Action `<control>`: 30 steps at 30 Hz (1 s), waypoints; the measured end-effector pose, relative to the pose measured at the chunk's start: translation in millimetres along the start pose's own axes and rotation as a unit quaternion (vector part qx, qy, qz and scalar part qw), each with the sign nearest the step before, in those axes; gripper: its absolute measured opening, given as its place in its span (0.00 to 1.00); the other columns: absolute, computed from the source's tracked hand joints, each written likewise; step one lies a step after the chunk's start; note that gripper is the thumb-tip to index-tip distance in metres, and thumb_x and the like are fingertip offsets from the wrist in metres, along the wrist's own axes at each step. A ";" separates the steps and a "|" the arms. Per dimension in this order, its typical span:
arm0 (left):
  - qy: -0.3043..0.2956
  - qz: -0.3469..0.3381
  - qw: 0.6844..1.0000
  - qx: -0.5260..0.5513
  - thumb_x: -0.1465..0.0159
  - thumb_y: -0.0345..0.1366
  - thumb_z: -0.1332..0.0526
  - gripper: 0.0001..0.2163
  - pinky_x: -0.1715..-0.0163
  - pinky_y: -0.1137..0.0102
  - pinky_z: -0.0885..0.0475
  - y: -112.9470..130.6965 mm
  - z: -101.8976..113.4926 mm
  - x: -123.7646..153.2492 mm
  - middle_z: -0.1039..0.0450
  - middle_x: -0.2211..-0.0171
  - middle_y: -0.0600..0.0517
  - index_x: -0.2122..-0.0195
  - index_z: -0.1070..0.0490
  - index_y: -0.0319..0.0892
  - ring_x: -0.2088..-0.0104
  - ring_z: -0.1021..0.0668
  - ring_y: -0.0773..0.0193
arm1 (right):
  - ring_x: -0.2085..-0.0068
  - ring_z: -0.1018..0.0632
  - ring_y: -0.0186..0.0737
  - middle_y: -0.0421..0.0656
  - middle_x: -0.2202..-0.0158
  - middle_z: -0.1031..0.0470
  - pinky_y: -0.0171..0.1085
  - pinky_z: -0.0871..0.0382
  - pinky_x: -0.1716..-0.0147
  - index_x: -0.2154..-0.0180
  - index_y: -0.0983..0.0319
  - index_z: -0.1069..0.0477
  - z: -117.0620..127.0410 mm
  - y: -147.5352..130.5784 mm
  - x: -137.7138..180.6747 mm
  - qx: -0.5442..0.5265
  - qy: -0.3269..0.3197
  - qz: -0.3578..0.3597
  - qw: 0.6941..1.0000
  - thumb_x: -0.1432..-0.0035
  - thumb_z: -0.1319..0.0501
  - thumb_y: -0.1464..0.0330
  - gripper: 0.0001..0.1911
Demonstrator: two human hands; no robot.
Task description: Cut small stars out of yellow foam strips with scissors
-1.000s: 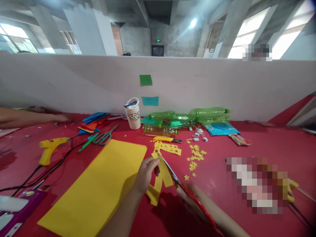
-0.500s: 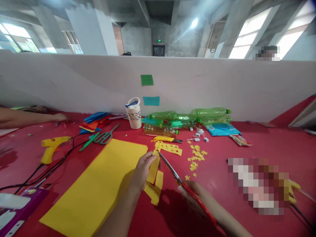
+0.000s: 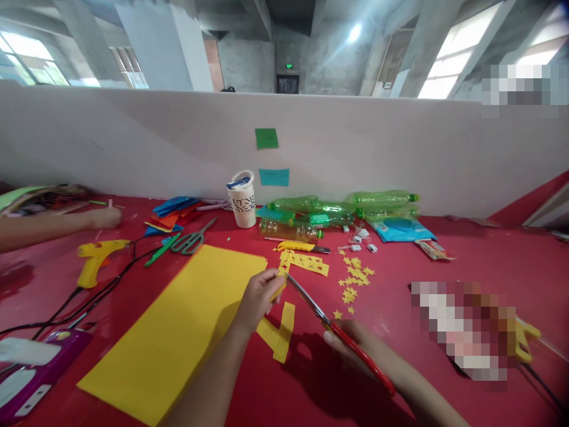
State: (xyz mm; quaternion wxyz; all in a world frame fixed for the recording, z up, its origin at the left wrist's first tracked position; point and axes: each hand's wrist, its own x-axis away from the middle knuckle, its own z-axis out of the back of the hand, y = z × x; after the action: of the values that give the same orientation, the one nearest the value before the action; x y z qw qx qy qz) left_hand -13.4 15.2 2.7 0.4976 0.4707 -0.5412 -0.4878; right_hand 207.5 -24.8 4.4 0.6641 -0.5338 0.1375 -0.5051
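Note:
In the middle of the head view my left hand (image 3: 260, 296) is closed on a yellow paper strip (image 3: 279, 286), pinched between thumb and fingers. My right hand (image 3: 344, 338) grips the red handles of a pair of scissors (image 3: 311, 303). Their blades look closed, and the tips reach the strip's upper edge. Below my left hand lie loose yellow strips (image 3: 284, 332). Cut-out yellow stars (image 3: 354, 276) are scattered right of the blades. Just behind the tips rests a yellow strip with star-shaped holes (image 3: 309, 262). Large yellow sheets (image 3: 178, 332) spread out beside my left forearm.
A yellow utility knife (image 3: 302, 247), green bottles (image 3: 329, 210) and a white cup (image 3: 243, 204) stand or lie towards the partition. On the left are grey scissors (image 3: 191, 238), a yellow glue gun (image 3: 95, 258), cables and a purple power strip (image 3: 53, 362). Another person's hand (image 3: 104, 218) reaches in.
The yellow strip in my left hand has turned, and less of it shows below my fingers. The scissors stay near its top edge. The other person's hand has shifted slightly.

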 end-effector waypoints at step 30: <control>-0.001 0.019 0.999 0.027 0.46 0.42 0.43 0.11 0.90 0.78 0.49 -0.9 7.4 -3.0 0.40 0.87 0.58 0.77 0.34 0.39 0.89 0.41 0.75 | 0.85 0.38 0.27 0.34 0.85 0.40 0.27 0.44 0.84 0.77 0.63 0.39 2.8 -4.0 3.6 -0.102 -0.050 -0.039 0.993 0.47 0.49 0.50 0.23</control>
State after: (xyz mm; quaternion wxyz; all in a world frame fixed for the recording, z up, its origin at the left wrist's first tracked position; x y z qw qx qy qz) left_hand -20.6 18.5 1.4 0.4934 0.4734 -0.5635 -0.4636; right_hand 209.1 -25.8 10.2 0.5921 -0.6279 0.1340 -0.4870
